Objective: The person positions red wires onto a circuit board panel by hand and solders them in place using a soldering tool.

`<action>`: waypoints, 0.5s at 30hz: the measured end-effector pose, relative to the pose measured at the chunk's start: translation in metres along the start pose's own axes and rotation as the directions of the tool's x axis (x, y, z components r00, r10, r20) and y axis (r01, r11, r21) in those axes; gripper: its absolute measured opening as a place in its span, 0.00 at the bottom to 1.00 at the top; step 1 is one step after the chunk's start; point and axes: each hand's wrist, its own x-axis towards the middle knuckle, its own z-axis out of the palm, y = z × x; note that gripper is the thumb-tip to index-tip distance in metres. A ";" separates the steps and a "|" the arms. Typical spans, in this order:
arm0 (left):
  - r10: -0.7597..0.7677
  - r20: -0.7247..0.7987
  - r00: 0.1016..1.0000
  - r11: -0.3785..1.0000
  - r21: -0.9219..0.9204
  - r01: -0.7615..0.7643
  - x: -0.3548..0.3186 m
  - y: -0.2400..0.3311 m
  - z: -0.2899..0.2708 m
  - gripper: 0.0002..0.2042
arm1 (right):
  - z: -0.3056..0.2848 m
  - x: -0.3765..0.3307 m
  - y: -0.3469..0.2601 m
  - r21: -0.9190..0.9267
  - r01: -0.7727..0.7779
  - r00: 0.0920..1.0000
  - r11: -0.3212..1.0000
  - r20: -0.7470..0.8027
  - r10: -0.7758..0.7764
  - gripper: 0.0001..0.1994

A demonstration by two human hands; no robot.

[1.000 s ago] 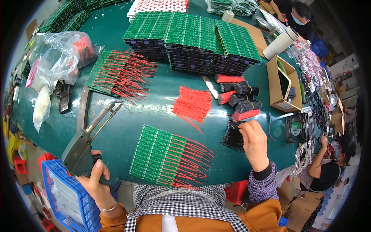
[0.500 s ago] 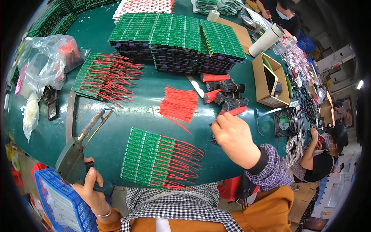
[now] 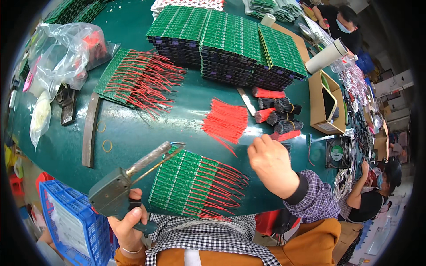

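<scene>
My left hand (image 3: 128, 224) grips a dark soldering gun (image 3: 108, 193) by its handle. The gun's metal barrel and thin feed tube point to the right, with the tip over the upper edge of a green circuit board panel (image 3: 179, 179). Red wires (image 3: 226, 186) stick out from the panel's right side. My right hand (image 3: 273, 166) hovers right of the panel, fingers curled and pinched together; whatever they hold is hidden. Beyond it lie a loose pile of red wires (image 3: 226, 120) and banded bundles of black wires (image 3: 279, 117) and red wires (image 3: 270, 93).
Tall stacks of green panels (image 3: 230, 40) stand at the back. Wired panels (image 3: 133, 80), a plastic bag (image 3: 62, 53) and a metal bar (image 3: 91, 133) lie left. A cardboard box (image 3: 321, 111) and fan (image 3: 339, 153) are right. Two other people work there. A blue crate (image 3: 73, 221) stands lower left.
My left hand has swung the soldering gun rightward, bringing its tip to the panel's upper edge. My right hand has come slightly left, away from the wire bundles. The whole view has shifted.
</scene>
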 end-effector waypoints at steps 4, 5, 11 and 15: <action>-0.079 0.028 0.996 0.997 0.020 0.078 -0.006 -0.003 -0.002 0.30 | -0.021 0.007 -0.011 0.292 -0.058 0.976 0.954 -0.184 0.116 0.13; -0.080 0.021 0.997 0.996 0.026 0.079 -0.008 -0.003 -0.002 0.30 | -0.019 0.010 -0.021 0.390 -0.004 0.959 0.921 -0.260 0.114 0.16; -0.102 0.116 0.988 0.932 0.360 0.054 -0.020 -0.008 -0.013 0.25 | 0.003 0.022 -0.068 0.636 0.056 0.928 0.770 -0.317 0.194 0.18; -0.151 0.114 0.982 0.877 0.474 0.080 -0.027 -0.006 -0.019 0.23 | 0.009 0.018 -0.071 0.638 0.041 0.939 0.769 -0.288 0.189 0.19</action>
